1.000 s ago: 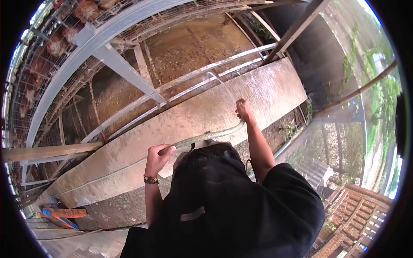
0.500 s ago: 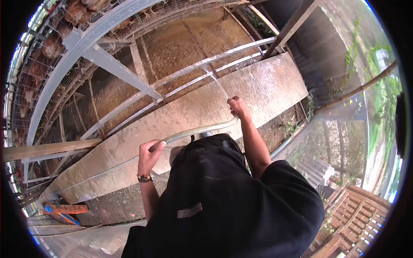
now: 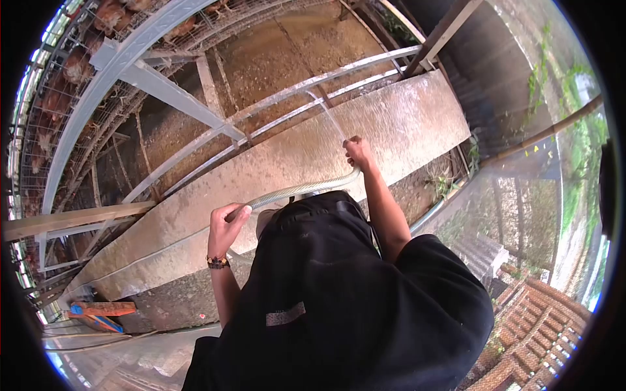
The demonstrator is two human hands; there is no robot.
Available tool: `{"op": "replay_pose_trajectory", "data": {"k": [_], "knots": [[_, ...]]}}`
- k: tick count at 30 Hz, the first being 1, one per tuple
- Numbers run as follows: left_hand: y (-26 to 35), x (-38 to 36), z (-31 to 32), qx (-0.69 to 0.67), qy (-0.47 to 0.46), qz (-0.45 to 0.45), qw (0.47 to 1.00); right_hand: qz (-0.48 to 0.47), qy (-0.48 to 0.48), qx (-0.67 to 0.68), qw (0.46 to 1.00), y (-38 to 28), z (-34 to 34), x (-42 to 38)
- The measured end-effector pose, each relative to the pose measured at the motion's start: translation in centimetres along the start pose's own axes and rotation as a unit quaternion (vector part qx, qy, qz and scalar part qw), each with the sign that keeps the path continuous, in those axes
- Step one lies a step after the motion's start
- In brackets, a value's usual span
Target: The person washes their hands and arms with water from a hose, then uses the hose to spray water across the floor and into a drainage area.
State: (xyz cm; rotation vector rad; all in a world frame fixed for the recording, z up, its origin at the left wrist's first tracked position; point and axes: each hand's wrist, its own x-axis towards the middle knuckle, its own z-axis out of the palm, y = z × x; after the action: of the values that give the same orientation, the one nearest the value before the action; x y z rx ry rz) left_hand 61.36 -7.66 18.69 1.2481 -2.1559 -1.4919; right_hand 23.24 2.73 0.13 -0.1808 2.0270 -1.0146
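Hose (image 3: 293, 190) in both hands, it spans in front of the person's torso above the wet concrete walkway (image 3: 280, 163). The right hand (image 3: 358, 153), arm extended forward, grips it near its spraying end; the left hand (image 3: 228, 225), elbow bent, closes around it farther back. Beyond the walkway run metal rails (image 3: 274, 98), with caged chickens (image 3: 75, 65) at upper left.
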Motion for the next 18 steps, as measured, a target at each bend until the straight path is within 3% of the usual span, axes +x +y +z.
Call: {"op": "replay_pose_trajectory", "data": {"k": [18], "knots": [[0.7, 0.1, 0.9, 0.022, -0.033, 0.013, 0.999, 0.032, -0.040, 0.085, 0.995, 3.2, 0.1, 0.4]]}}
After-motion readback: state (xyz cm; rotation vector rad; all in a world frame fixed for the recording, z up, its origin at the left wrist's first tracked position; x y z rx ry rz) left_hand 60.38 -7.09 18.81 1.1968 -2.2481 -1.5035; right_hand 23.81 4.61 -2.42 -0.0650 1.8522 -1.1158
